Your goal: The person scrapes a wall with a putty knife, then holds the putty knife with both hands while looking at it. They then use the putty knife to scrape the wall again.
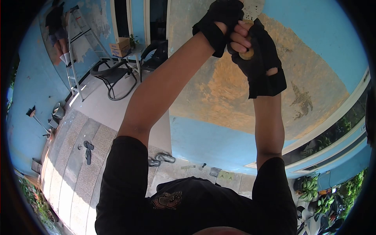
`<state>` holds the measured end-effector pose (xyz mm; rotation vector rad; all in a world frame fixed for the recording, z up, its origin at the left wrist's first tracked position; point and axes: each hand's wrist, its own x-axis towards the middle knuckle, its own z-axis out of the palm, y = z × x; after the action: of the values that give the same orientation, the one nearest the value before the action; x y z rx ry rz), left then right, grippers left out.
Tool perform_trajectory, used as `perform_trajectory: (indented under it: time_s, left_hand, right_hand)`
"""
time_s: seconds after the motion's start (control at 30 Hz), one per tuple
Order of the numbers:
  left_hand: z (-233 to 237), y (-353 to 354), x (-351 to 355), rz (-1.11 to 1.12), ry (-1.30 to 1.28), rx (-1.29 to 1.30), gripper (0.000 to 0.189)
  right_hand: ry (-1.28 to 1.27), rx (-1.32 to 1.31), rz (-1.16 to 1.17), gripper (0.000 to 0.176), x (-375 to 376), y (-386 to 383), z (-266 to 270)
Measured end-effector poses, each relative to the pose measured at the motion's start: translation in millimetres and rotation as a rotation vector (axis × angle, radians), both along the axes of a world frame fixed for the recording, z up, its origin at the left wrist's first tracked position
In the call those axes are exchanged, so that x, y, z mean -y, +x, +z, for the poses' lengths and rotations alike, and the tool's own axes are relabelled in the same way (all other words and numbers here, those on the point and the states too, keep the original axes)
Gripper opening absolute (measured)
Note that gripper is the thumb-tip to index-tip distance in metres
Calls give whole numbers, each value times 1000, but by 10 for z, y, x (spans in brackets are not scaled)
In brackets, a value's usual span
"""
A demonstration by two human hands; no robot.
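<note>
My right hand (260, 51), in a black fingerless glove, is raised high against the wall. Its fingers curl around a tool with a rounded wooden handle (246, 55); the working end is hidden by my hands. My left hand (221, 19), gloved the same way, is up beside it at the top of the view, right against the right hand, its fingers mostly hidden. Behind both hands is the wall (231, 86), with a large patch of bare tan and grey plaster inside light blue paint.
At the far left another person (58, 29) stands on a stepladder (74, 51) by a patchy wall. Black chairs (111, 76) and a small table with a cardboard box (120, 47) stand nearby. Sandals (88, 152) lie on the paving; a window (313, 147) runs along the right.
</note>
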<state>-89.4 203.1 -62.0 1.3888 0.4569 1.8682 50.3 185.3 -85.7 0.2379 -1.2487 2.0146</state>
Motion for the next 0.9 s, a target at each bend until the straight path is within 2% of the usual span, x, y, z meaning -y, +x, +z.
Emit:
perform_trajectory:
  time_s: [0.13, 0.23, 0.3, 0.33, 0.4, 0.5, 0.53, 0.57, 0.63, 0.67, 0.73, 0.87, 0.9]
  left_hand:
    - [46, 61, 61, 10, 34, 81, 28]
    - [30, 90, 208, 23, -94, 62, 25]
    - [15, -13, 11, 161, -103, -127, 22]
    - [-2, -45, -50, 163, -103, -129, 22]
    - [-20, -5, -37, -78, 118, 73, 21]
    - [10, 82, 140, -39, -34, 95, 20]
    - [-65, -97, -164, -88, 40, 2, 19]
    - [13, -50, -64, -88, 49, -3, 19]
    - [114, 99, 234, 124, -87, 38, 20]
    - [90, 101, 206, 121, -90, 42, 20]
    - [34, 63, 118, -47, -33, 119, 25]
    - [36, -2, 27, 34, -12, -18, 28]
    - [39, -12, 66, -128, -2, 14, 28]
  right_hand:
    - [-43, -32, -118, 18, 174, -57, 82]
    - [-68, -31, -134, 18, 129, -42, -10]
    - [-58, -41, 73, 14, -11, 4, -44]
    - [-59, -42, 74, 14, -31, -19, -23]
    - [-15, -55, 6, 14, 37, -51, 62]
    - [8, -20, 5, 13, -14, -38, 8]
    - [12, -26, 3, 13, -12, -38, 10]
    - [-3, -36, 24, 13, -12, -43, 31]
    - [-26, -43, 46, 13, 1, -62, 49]
    - [-11, -44, 18, 13, 18, -67, 70]
    - [2, -44, -8, 13, 14, -53, 44]
    - [-55, -62, 42, 14, -4, -27, 34]
    - [-61, -68, 31, 15, 9, -31, 48]
